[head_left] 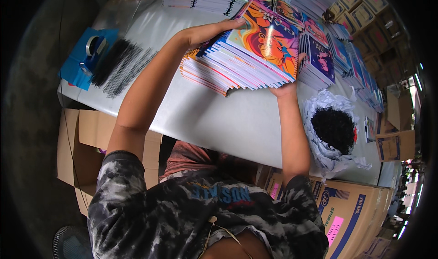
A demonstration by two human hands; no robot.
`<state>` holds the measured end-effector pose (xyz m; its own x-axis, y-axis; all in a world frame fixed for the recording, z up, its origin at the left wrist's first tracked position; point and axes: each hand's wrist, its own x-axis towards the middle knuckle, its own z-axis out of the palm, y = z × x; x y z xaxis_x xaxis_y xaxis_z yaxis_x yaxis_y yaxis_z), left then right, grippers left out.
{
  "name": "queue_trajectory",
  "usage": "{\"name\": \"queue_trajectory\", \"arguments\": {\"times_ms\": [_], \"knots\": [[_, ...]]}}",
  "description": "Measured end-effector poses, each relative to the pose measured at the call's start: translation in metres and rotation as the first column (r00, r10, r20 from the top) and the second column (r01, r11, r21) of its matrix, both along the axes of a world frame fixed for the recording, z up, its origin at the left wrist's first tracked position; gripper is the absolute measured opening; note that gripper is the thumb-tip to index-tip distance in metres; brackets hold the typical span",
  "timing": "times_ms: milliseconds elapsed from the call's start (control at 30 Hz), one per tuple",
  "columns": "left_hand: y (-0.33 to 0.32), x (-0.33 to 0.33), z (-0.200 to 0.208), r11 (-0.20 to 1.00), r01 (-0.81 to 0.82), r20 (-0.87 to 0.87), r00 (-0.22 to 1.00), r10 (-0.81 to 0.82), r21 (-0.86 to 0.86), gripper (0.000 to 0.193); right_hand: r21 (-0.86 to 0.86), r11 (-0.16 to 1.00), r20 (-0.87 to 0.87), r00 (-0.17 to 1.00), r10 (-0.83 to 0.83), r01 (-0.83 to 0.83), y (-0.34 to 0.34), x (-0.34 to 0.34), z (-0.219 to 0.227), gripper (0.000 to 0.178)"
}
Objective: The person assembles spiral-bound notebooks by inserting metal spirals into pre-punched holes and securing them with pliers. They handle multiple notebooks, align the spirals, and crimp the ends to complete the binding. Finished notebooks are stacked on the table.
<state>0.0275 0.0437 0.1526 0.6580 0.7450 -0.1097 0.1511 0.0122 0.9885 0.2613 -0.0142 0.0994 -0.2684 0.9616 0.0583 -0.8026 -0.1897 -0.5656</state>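
Note:
A thick stack of spiral notebooks [273,38] with bright orange, pink and blue covers is gripped between my two hands over the table. My left hand [213,32] clasps its left side, the thumb lying on the top cover and the fingers mostly hidden. On the right, my right hand [288,88] supports the lower right corner, with fingertips showing along the side. The page edges face me, fanned in uneven layers. Beneath and to the left, more notebooks with orange edges [203,74] show; whether they touch the held stack I cannot tell.
Notebook piles [319,60] line the table's [219,117] far and right sides. At left lie black and clear spiral coils [123,67] and a blue tape dispenser [94,54]. Crumpled paper holds a black tangled mass [333,129] at right. Cardboard boxes [351,209] stand below the table.

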Motion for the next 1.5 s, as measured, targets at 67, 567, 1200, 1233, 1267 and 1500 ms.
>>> {"name": "queue_trajectory", "arguments": {"times_ms": [67, 567, 1200, 1233, 1267, 1500], "knots": [[-0.003, 0.005, 0.001, 1.000, 0.004, -0.001, 1.000, -0.004, 0.029, 0.077, -0.014, 1.000, 0.003, 1.000, 0.003, -0.003, -0.002, 0.012, -0.001, 0.087], [0.014, -0.018, -0.060, 0.933, -0.355, 0.214, 0.908, 0.359, -0.058, 0.089, 0.048, 0.990, 0.068, 0.989, -0.132, 0.129, -0.010, 0.040, -0.022, 0.065], [0.024, -0.036, -0.071, 0.764, -0.469, 0.133, 0.877, 0.461, 0.443, 0.047, -0.202, 0.975, 0.266, 0.963, -0.038, 0.094, -0.059, 0.155, -0.072, 0.054], [0.030, -0.048, -0.077, 0.753, -0.521, 0.128, 0.846, 0.518, 0.402, 0.051, -0.188, 0.978, 0.271, 0.962, -0.041, 0.095, -0.059, 0.158, -0.073, 0.055], [0.034, -0.063, -0.089, 0.733, -0.579, 0.117, 0.807, 0.579, 0.357, 0.056, -0.179, 0.980, 0.277, 0.960, -0.034, 0.087, -0.057, 0.159, -0.074, 0.055], [0.016, -0.056, -0.135, 0.897, -0.195, 0.385, 0.852, 0.356, -0.398, 0.060, -0.220, 0.975, 0.336, 0.941, 0.039, 0.038, -0.034, 0.121, -0.070, 0.059]]}}
